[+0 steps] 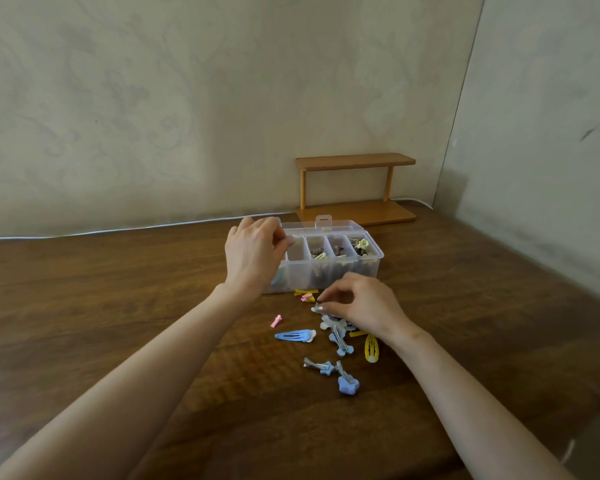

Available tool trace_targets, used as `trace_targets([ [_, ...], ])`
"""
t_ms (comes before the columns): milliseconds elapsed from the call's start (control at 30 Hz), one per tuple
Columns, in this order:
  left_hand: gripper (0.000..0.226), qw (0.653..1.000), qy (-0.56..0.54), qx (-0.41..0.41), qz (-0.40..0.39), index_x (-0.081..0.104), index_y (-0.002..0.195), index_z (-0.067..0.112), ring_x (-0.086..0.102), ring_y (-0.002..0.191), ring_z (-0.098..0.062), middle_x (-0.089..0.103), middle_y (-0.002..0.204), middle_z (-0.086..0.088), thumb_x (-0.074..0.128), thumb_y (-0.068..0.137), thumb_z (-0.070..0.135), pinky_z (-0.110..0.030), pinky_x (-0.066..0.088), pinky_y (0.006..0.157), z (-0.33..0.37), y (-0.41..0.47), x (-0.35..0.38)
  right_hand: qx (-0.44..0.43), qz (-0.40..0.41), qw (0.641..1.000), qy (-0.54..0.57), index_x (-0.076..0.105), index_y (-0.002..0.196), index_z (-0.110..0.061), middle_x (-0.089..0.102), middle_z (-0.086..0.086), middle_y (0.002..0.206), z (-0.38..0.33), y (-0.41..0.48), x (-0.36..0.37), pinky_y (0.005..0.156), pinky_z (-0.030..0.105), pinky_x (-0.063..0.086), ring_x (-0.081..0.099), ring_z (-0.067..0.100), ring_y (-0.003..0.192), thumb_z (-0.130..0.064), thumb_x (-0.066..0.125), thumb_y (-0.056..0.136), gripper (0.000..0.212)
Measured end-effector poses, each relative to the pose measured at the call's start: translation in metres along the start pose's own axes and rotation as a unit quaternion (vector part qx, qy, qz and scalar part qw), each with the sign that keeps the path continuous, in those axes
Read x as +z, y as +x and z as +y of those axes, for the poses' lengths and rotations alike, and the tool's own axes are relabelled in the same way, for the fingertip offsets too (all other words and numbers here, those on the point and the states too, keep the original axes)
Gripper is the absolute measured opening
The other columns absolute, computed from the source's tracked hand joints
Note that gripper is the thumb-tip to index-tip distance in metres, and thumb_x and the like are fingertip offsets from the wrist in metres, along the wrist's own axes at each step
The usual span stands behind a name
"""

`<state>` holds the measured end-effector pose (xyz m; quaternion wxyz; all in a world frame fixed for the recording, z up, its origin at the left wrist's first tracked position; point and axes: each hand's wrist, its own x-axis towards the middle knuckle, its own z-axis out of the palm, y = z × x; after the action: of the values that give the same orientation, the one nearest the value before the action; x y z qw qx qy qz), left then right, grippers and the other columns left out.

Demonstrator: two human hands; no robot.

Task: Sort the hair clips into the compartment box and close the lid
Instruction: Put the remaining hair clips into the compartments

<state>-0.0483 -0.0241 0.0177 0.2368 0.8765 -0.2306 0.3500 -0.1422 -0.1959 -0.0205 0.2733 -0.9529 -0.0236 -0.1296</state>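
Note:
A clear plastic compartment box (371, 266) stands open on the wooden table, its lid (326, 226) tipped back; several compartments hold clips. My left hand (253, 254) hovers over the box's left end, fingers curled, and hides the leftmost compartment; whether it holds a clip is not visible. My right hand (364, 308) is just in front of the box, fingertips pinched on a small silver clip (316, 308) at the top of a loose pile. Among the loose clips are a blue snap clip (295, 335), a yellow snap clip (372, 348), a pink mini clip (276, 321) and a purple flower clip (347, 384).
A small two-tier wooden shelf (355, 188) stands behind the box against the wall. A white cable (118, 231) runs along the table's back edge. The wall corner closes in on the right. Bare tabletop (118, 306) stretches to the left.

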Motion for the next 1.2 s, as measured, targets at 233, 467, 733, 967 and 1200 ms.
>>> trace_targets([
  [233,0.013,1.0,-0.003,0.008,-0.015,0.061,0.088,0.018,0.053,0.086,-0.017,0.066,0.089,0.0,0.061,0.087,0.031,-0.028,0.04,0.071,-0.007,-0.008,0.01,-0.036,0.008,0.996,-0.078,0.07,0.1,-0.027,0.059,-0.009,0.101,-0.006,-0.002,0.003,0.074,0.024,0.045,0.056,0.007,0.09,-0.043,0.066,0.082,0.024],
  [467,0.008,0.995,-0.066,0.064,-0.044,0.06,0.091,0.016,0.052,0.082,-0.01,0.061,0.089,0.003,0.061,0.087,0.023,-0.016,0.038,0.062,-0.003,-0.029,0.002,-0.054,0.007,0.996,-0.066,0.067,0.089,-0.028,0.058,-0.01,0.097,-0.005,0.0,0.006,0.076,0.028,0.047,0.05,0.007,0.096,-0.036,0.068,0.082,0.011],
  [733,0.012,0.974,-0.092,0.133,-0.161,0.063,0.092,0.017,0.052,0.086,-0.013,0.064,0.09,0.003,0.066,0.083,0.024,-0.025,0.044,0.072,0.002,-0.054,0.009,-0.038,-0.014,0.998,0.043,0.06,0.086,-0.026,0.055,-0.016,0.081,-0.005,0.001,0.008,0.067,0.017,0.04,0.052,-0.002,0.074,-0.024,0.073,0.08,0.014],
  [967,0.023,0.968,-0.074,0.143,-0.191,0.063,0.098,0.021,0.051,0.092,-0.013,0.064,0.096,0.005,0.063,0.082,0.038,-0.024,0.04,0.078,0.006,-0.056,0.011,-0.024,0.001,0.992,0.127,0.057,0.082,-0.022,0.06,-0.009,0.079,-0.003,0.0,0.006,0.069,0.023,0.052,0.058,0.004,0.075,-0.018,0.076,0.076,0.02],
  [1200,0.018,0.972,-0.075,0.131,-0.181,0.063,0.098,0.021,0.051,0.092,-0.012,0.064,0.096,0.005,0.061,0.085,0.034,-0.023,0.039,0.077,0.007,-0.057,0.011,-0.028,0.041,0.99,0.132,0.059,0.087,-0.022,0.06,-0.011,0.079,-0.006,0.001,0.005,0.063,0.017,0.046,0.056,0.0,0.069,-0.011,0.072,0.08,0.018],
])
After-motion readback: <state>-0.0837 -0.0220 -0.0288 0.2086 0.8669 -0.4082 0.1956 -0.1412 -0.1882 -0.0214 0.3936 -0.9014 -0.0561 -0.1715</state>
